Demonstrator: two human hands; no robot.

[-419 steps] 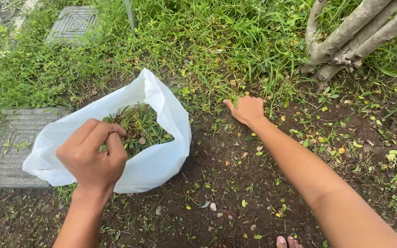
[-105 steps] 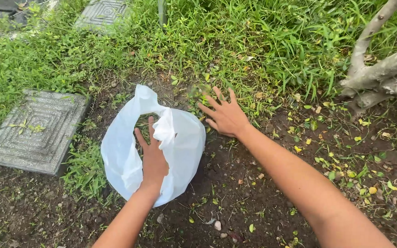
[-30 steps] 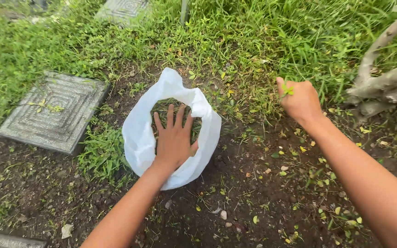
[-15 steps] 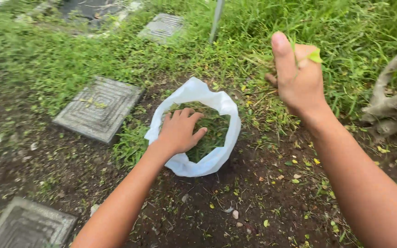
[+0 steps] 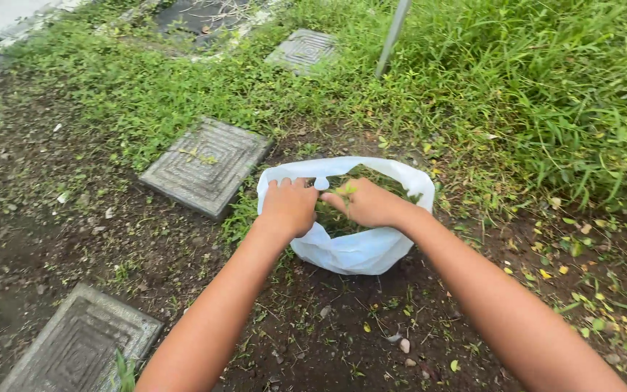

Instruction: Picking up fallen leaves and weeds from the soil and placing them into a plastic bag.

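A white plastic bag (image 5: 357, 250) sits on bare soil, its mouth wide and filled with pulled green weeds (image 5: 382, 181). My left hand (image 5: 288, 205) curls over the bag's near-left rim and grips it. My right hand (image 5: 363, 203) reaches into the bag's mouth, fingers pinched around a small tuft of green weeds (image 5: 344, 191). Both forearms stretch forward from the bottom of the view and meet over the bag.
Patterned grey paving slabs lie left of the bag (image 5: 205, 165), at the bottom left (image 5: 78, 348) and far back (image 5: 301, 49). Thick grass (image 5: 546, 80) grows behind and to the right. A thin pole (image 5: 392, 33) stands in the grass. Yellow leaves and pebbles dot the soil.
My right hand came down from the grass with a tuft of weeds and now reaches into the bag. My left hand shifted from inside the bag to its rim. The view panned left.
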